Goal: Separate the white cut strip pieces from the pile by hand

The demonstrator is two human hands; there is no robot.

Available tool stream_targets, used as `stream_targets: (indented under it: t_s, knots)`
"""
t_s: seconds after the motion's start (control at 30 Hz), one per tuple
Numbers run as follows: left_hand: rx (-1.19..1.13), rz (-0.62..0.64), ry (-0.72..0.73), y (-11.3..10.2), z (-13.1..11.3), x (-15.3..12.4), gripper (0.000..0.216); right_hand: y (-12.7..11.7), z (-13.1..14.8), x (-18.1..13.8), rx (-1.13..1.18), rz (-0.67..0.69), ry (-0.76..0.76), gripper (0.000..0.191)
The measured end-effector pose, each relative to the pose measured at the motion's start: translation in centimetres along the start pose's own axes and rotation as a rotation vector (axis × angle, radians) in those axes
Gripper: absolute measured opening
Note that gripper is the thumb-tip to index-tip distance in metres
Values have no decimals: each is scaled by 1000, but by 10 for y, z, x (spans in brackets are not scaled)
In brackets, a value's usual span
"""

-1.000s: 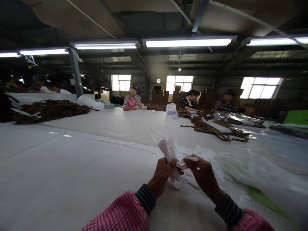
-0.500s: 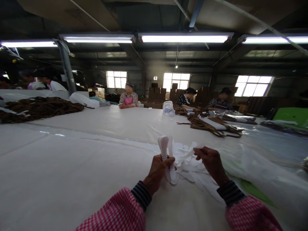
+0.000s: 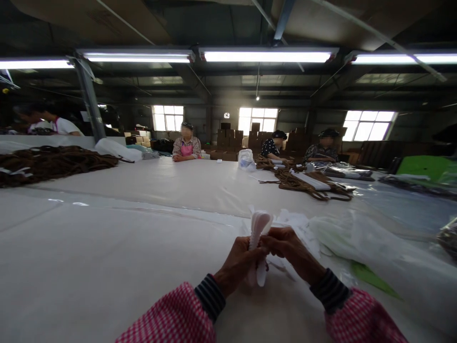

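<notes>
My left hand [image 3: 238,261] grips a small stack of white oblong pieces [image 3: 259,227], held upright above the white table [image 3: 107,247]. My right hand [image 3: 288,248] is closed against the same stack from the right, its fingertips pinching the pieces at the middle. Just behind my hands lies a loose pile of more white pieces [image 3: 294,220] on the table. Both sleeves are red-and-white check with dark striped cuffs.
Clear plastic sheeting [image 3: 374,247] with a green piece [image 3: 371,278] under it lies to my right. Brown strap heaps sit far left [image 3: 53,162] and far right [image 3: 307,183]. A white bag [image 3: 246,159] stands mid-table. Several seated people work at the far side.
My right hand, which half a second ago held a white piece out to the right over the pile, has come back to the left hand and pressed that piece onto the stack.
</notes>
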State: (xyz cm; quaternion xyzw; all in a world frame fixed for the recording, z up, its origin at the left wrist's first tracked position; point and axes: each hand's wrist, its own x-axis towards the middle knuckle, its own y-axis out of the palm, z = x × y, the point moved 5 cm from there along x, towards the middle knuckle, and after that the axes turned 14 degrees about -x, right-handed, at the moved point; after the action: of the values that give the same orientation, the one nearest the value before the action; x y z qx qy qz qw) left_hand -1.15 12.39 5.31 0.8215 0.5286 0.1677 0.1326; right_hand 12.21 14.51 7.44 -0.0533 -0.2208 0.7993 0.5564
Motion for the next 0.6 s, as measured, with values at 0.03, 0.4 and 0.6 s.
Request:
stream_targets:
  t_s: [0.03, 0.4, 0.6]
  knots:
    - [21, 2, -23, 0, 1, 0, 39, -3, -4, 1, 13, -26, 14, 41]
    - [16, -90, -75, -17, 8, 6, 56, -75, -29, 8, -630, -544, 148, 38]
    - [-25, -167, 7, -22, 1, 6, 46, -12, -8, 6, -33, -85, 86, 63]
